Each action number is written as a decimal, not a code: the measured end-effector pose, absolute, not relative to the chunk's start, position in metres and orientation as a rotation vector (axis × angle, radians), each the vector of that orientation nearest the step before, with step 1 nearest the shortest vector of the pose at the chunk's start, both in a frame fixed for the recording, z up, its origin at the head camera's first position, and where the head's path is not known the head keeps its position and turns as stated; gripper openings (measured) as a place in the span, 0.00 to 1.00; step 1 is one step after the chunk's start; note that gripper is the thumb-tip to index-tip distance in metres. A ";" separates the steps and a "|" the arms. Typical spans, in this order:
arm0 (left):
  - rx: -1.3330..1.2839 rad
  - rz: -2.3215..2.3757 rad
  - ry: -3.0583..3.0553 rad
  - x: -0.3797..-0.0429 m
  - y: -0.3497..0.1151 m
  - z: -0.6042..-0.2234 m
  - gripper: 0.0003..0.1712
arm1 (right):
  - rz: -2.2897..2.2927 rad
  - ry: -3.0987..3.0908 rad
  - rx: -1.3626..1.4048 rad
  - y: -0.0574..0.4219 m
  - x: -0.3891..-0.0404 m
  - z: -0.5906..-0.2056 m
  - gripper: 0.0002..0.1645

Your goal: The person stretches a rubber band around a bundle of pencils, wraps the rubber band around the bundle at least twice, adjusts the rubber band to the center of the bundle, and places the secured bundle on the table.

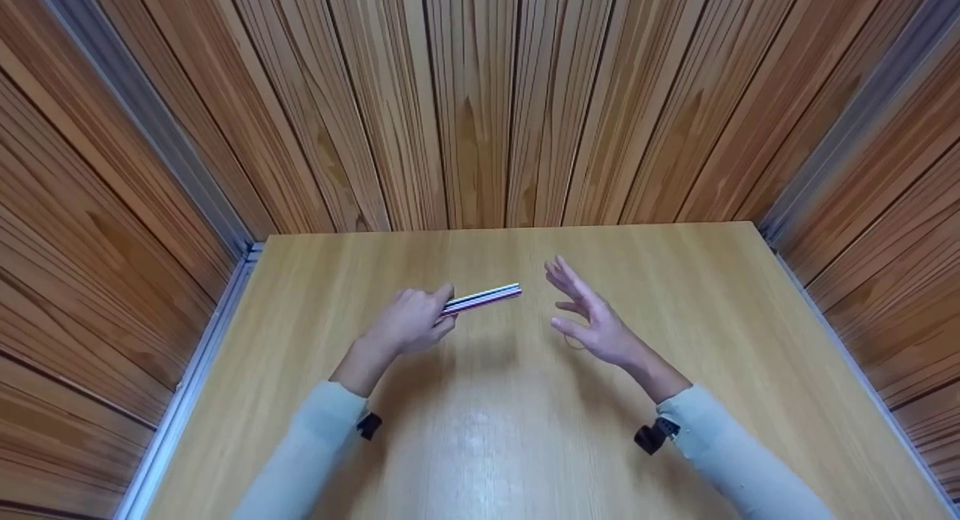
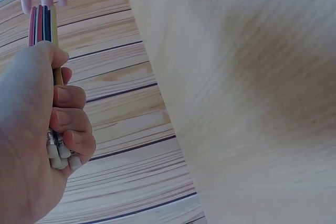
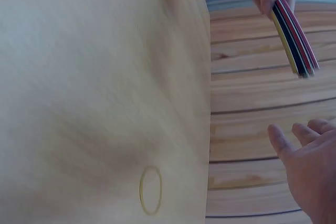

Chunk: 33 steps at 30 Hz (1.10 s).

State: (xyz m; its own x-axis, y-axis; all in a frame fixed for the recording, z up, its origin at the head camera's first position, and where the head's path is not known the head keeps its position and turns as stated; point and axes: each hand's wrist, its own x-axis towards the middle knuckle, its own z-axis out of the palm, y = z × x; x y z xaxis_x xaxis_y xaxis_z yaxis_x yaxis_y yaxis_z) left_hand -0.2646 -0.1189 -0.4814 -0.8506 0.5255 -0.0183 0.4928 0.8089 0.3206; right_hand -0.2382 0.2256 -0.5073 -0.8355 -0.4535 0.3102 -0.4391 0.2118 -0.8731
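Observation:
My left hand (image 1: 412, 319) grips a bundle of several pencils (image 1: 484, 299) above the table. In the left wrist view, pale eraser ends (image 2: 63, 153) stick out below the curled fingers. The pencils are striped in red, black, white and yellow, and their other ends point toward my right hand (image 1: 596, 325). That hand is held up a short way to the right, fingers extended, apart from the bundle and holding nothing. A thin yellow rubber band (image 3: 140, 190) appears to lie on the table, partly hidden by the right hand in the head view.
The wooden table (image 1: 480, 445) carries shadows of both hands. Wood-plank walls (image 1: 472, 115) stand behind it and on both sides, with metal rails (image 1: 199, 362) along the side edges. Each wrist wears a small black camera (image 1: 651, 436).

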 end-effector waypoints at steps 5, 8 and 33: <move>0.785 0.472 2.880 -0.263 -0.122 -0.481 0.17 | -1.676 2.552 -0.908 0.239 -0.245 -0.503 0.53; 0.763 0.470 2.875 -0.264 -0.121 -0.479 0.17 | -1.506 2.672 -0.941 0.247 -0.252 -0.500 0.51; 0.752 0.434 2.881 -0.261 -0.121 -0.486 0.18 | -0.637 2.808 -0.767 0.284 -0.261 -0.543 0.24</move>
State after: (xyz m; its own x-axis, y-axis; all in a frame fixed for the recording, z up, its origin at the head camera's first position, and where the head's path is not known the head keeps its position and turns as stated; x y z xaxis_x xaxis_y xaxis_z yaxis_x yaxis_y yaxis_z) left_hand -0.2606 -0.1210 -0.4856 -0.8667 0.4957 -0.0551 0.4575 0.8342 0.3078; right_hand -0.2610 0.2841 -0.5435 -0.8552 -0.5165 -0.0425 -0.4476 0.7775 -0.4418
